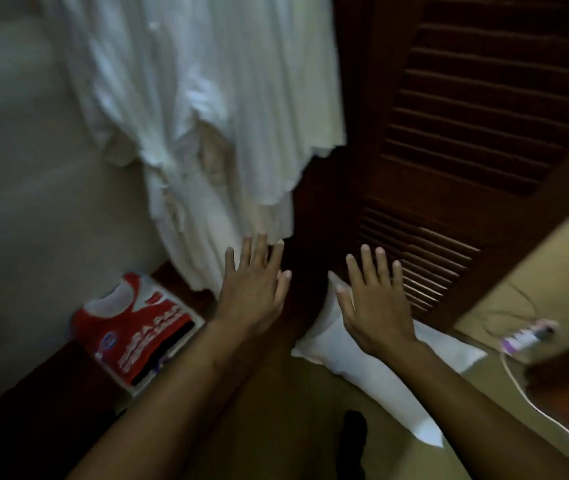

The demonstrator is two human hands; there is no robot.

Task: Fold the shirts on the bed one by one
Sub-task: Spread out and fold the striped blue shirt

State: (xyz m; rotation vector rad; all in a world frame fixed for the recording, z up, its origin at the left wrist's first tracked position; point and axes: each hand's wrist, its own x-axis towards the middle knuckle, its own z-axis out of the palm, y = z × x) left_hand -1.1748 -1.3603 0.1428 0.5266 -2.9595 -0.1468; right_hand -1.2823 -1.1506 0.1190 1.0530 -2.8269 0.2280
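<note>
Dark louvred wooden door as backdrop: left hand and right hand, fingers spread and empty, reach toward hanging white cloth garments, seemingly shirts, far left; advisably, take one garment by both shoulders before laying it flat.

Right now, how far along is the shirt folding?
Done: one red and white printed shirt lies folded atop a dark stack. In hand: nothing; the left hand and right hand are open, fingers spread, empty. Left: unclear; no unfolded shirt is in view, only white hanging cloth and a white pillow.
</note>
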